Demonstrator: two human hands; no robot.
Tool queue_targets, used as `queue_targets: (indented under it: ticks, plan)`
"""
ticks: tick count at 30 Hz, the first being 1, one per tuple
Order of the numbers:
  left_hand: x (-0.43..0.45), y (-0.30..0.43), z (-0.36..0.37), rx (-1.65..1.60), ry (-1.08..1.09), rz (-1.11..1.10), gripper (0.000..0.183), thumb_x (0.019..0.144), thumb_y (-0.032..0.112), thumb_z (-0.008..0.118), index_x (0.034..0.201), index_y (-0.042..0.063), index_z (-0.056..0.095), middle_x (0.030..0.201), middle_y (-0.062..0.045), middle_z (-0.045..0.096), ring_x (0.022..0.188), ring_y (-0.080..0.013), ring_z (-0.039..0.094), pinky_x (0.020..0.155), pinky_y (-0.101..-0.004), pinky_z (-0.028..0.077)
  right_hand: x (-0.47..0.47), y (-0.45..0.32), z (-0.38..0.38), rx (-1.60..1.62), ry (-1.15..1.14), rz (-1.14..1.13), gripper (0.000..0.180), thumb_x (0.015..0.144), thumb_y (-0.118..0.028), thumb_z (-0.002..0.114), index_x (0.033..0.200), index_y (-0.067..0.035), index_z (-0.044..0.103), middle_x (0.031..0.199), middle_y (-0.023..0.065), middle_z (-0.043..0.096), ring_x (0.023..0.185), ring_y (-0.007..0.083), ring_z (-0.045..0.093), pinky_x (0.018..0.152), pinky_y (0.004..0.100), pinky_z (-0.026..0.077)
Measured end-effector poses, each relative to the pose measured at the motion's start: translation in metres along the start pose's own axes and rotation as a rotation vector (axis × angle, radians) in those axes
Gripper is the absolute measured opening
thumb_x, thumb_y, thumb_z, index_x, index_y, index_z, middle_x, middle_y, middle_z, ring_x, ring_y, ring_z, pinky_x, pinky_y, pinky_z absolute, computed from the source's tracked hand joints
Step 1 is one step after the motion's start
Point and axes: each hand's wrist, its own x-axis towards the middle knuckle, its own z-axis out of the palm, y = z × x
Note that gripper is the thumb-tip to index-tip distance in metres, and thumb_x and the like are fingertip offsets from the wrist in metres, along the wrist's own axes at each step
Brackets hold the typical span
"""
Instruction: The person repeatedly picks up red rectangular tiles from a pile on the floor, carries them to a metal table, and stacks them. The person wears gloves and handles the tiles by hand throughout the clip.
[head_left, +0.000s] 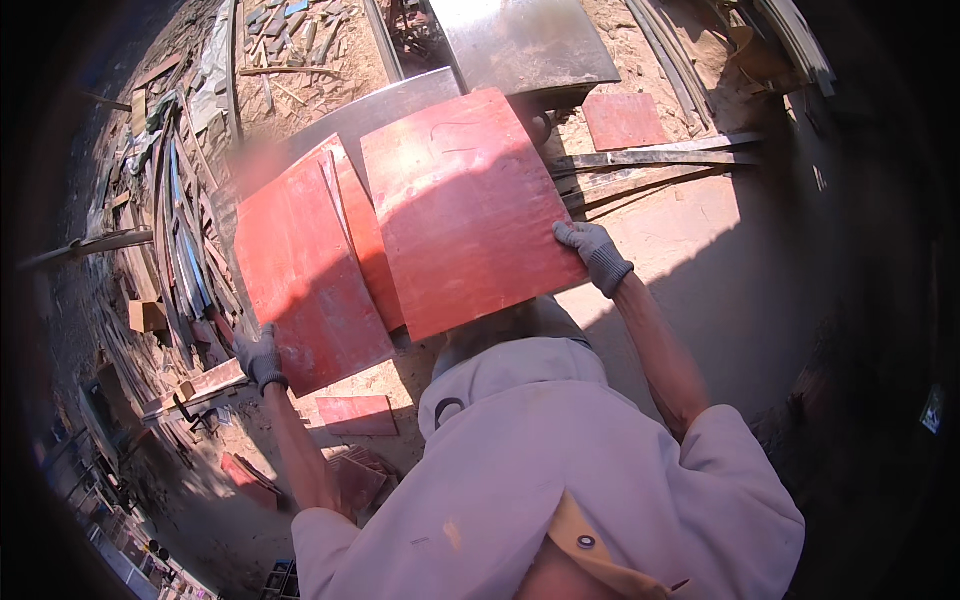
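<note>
My left hand (260, 358), in a grey knit glove, is at the lower left edge of a red-faced board (311, 277); its grip is partly hidden. My right hand (592, 251), gloved alike, holds the right edge of a larger red board (472, 210), thumb on top. Between these two boards part of another red panel (375, 262) shows, with a narrow strip on the left board's inner edge. Sunlight falls on the boards' far parts and shade on their near parts. Beneath them lies a grey metal sheet or tabletop (375, 101).
A shiny metal surface (532, 45) stands beyond the boards. Smaller red pieces lie on the ground at right (624, 121) and near left (358, 415). Long timber strips (180, 232) are heaped at left, and beams (652, 159) cross at right. Wood scraps (300, 34) litter the far ground.
</note>
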Motion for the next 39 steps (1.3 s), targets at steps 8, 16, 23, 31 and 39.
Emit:
queue_targets:
  ticks: [8, 16, 23, 31, 39]
  plan:
    - [-0.121, 0.215, 0.016, -1.675, -1.314, -0.186, 0.067, 0.106, 0.041, 0.057, 0.154, -0.001, 0.036, 0.154, -0.019, 0.047, 0.138, -0.0302, 0.052, 0.110, -0.0466, 0.048, 0.027, -0.046, -0.019, -0.052, -0.125, -0.149, 0.037, 0.103, -0.029, 0.065, 0.116, 0.005, 0.070, 0.106, 0.0073, 0.073, 0.096, 0.0145, 0.067, 0.088, 0.0298, 0.055]
    - [-0.189, 0.300, 0.022, -1.711, -1.222, -0.262, 0.042, 0.096, -0.001, 0.063, 0.136, -0.010, 0.054, 0.124, -0.018, 0.068, 0.112, -0.0262, 0.069, 0.098, -0.0389, 0.058, -0.063, -0.043, -0.076, -1.034, 0.313, -0.393, 0.088, 0.087, -0.051, 0.079, 0.151, -0.001, 0.047, 0.142, 0.0201, 0.058, 0.128, 0.0296, 0.060, 0.106, 0.0370, 0.050]
    - [-0.159, 0.291, -0.001, -1.638, -1.096, -0.130, 0.047, 0.094, 0.001, 0.063, 0.139, -0.010, 0.053, 0.131, -0.020, 0.066, 0.117, -0.0279, 0.067, 0.105, -0.0404, 0.053, -0.063, -0.069, -0.010, -1.656, 0.007, -0.882, 0.116, 0.068, -0.073, 0.078, 0.158, -0.011, 0.039, 0.165, 0.0202, 0.032, 0.156, 0.0413, 0.020, 0.129, 0.0536, 0.010]
    - [-0.137, 0.327, -0.054, -1.633, -1.024, -0.006, 0.049, 0.108, 0.031, 0.050, 0.137, -0.007, 0.058, 0.131, -0.018, 0.066, 0.119, -0.0284, 0.066, 0.104, -0.0415, 0.053, -0.012, -0.053, 0.016, -1.540, 0.208, -1.141, 0.072, 0.082, -0.036, 0.068, 0.146, -0.007, 0.056, 0.149, 0.0192, 0.057, 0.138, 0.0416, 0.052, 0.119, 0.0542, 0.037]
    - [-0.156, 0.301, -0.017, -1.509, -0.512, 0.081, 0.055, 0.108, 0.031, 0.057, 0.148, -0.006, 0.046, 0.144, -0.022, 0.057, 0.130, -0.0304, 0.059, 0.109, -0.0411, 0.049, -0.017, -0.077, 0.015, -1.017, 0.316, -1.251, 0.045, 0.084, -0.004, 0.058, 0.127, 0.003, 0.068, 0.125, 0.0259, 0.070, 0.115, 0.0438, 0.068, 0.104, 0.0483, 0.054]
